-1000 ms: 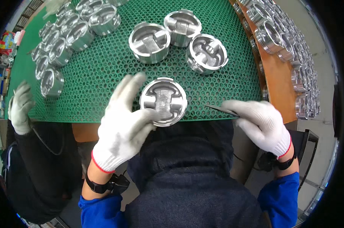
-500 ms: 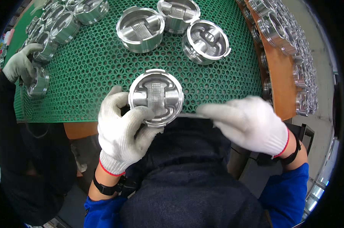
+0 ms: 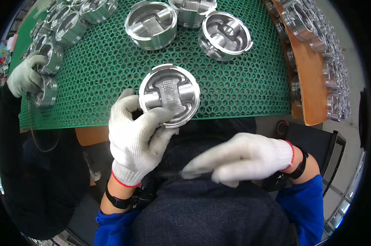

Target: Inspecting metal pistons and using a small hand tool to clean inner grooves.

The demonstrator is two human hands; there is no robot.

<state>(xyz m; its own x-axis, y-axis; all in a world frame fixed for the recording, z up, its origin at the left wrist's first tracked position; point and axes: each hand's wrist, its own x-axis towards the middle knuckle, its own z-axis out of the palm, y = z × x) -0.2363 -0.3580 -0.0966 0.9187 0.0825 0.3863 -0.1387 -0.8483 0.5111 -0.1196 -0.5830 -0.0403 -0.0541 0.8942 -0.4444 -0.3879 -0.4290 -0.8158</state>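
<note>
My left hand, in a white knit glove, is closed on the lower left edge of a silvery metal piston. The thumb lies over its rim, and the hollow underside with the pin bosses faces up. Over my lap, lower and to the right, my right hand is gloved too, with fingers pressed together. A thin rod-like tool shows at its fingertips, smeared by motion; its kind cannot be made out. The right hand is apart from the piston.
Three more pistons stand on the green perforated mat beyond. An orange-brown board bearing many pistons rises at right. At left, a co-worker's gloved hand touches pistons. A dark metal frame stands lower right.
My right hand has moved down and left, away from the mat's edge to over my lap. The left hand still holds the piston, now slightly turned. The whole view has shifted a little.
</note>
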